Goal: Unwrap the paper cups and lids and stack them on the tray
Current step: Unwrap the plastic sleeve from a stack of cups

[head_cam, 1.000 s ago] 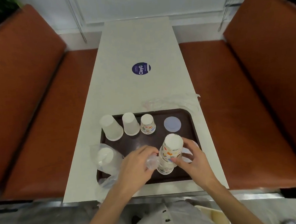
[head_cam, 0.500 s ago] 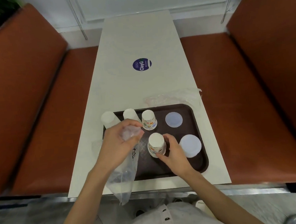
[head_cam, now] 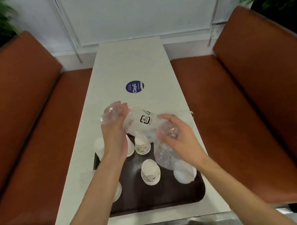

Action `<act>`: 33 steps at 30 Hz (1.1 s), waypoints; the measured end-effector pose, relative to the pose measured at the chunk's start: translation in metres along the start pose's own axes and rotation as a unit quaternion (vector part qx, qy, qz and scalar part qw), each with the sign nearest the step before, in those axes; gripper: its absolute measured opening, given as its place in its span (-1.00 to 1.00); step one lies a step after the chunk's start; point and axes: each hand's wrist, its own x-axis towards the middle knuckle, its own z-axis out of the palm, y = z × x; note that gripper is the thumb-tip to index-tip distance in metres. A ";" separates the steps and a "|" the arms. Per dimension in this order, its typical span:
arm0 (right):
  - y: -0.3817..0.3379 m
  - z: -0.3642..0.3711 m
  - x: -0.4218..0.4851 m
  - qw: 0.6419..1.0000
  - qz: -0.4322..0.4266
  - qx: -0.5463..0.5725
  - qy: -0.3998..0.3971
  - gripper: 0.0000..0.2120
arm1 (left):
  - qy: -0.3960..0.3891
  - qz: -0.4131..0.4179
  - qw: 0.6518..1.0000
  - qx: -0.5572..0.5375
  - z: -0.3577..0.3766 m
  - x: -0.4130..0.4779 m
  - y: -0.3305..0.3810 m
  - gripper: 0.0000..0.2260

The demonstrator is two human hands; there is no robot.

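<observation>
Above the far end of the tray (head_cam: 166, 196), the left hand (head_cam: 115, 124) and right hand (head_cam: 178, 136) curl their fingers round a crumpled clear wrapper (head_cam: 143, 124) stretched between them. Nearer, on the tray, stand a patterned cup stack (head_cam: 150, 172), a single patterned cup (head_cam: 142, 146), and a white lid (head_cam: 184, 176) partly behind the wrapper.

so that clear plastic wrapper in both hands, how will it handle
Probably floppy: the clear crinkled plastic wrapper sags and bunches between the left hand and right hand. Likely very light and maybe slippery, being thin glossy film.
</observation>
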 end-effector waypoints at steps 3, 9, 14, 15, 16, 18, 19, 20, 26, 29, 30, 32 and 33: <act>0.009 -0.048 0.059 0.987 -0.027 -0.157 0.006 -0.60 | -0.007 -0.011 0.997 0.080 -0.007 0.016 -0.001 -0.60; 0.044 -0.079 0.178 0.889 -0.102 -0.443 -0.053 -0.50 | -0.026 -0.013 0.994 0.102 -0.038 0.018 -0.006 -0.82; 0.082 -0.045 0.224 0.792 -0.096 -0.580 -0.164 -0.34 | 0.012 -0.044 0.991 0.128 -0.049 -0.008 -0.005 -0.76; 0.091 -0.037 0.222 0.782 -0.083 -0.588 -0.188 -0.32 | 0.020 -0.035 0.989 0.143 -0.054 -0.014 -0.004 -0.79; 0.099 -0.031 0.219 0.782 -0.067 -0.585 -0.205 -0.30 | 0.026 -0.022 0.987 0.159 -0.061 -0.020 -0.002 -0.82; 0.107 -0.024 0.213 0.796 -0.045 -0.564 -0.216 -0.29 | 0.039 0.018 0.978 0.203 -0.083 -0.033 0.002 -0.86; 0.106 -0.022 0.210 0.806 -0.046 -0.549 -0.215 -0.30 | 0.049 0.045 0.969 0.240 -0.096 -0.041 0.003 -0.89; 0.103 -0.021 0.207 0.820 -0.053 -0.529 -0.213 -0.31 | 0.061 0.071 0.952 0.290 -0.111 -0.050 0.002 -0.92; 0.046 -0.011 0.144 0.922 -0.160 -0.308 -0.171 -0.59 | 0.044 0.053 0.820 0.568 -0.177 -0.092 -0.046 -0.35; 0.018 0.002 0.095 0.945 -0.185 -0.203 -0.180 -0.70 | 0.052 0.102 0.795 0.596 -0.184 -0.084 -0.067 -0.43; 0.013 0.007 0.078 0.950 -0.179 -0.170 -0.190 -0.72 | 0.054 0.108 0.800 0.588 -0.185 -0.080 -0.071 -0.48; 0.005 0.018 0.043 0.960 -0.157 -0.102 -0.206 -0.74 | 0.062 0.110 0.823 0.554 -0.190 -0.071 -0.071 -0.55; 0.003 0.024 0.026 0.965 -0.141 -0.065 -0.213 -0.75 | 0.071 0.104 0.837 0.532 -0.194 -0.068 -0.068 -0.57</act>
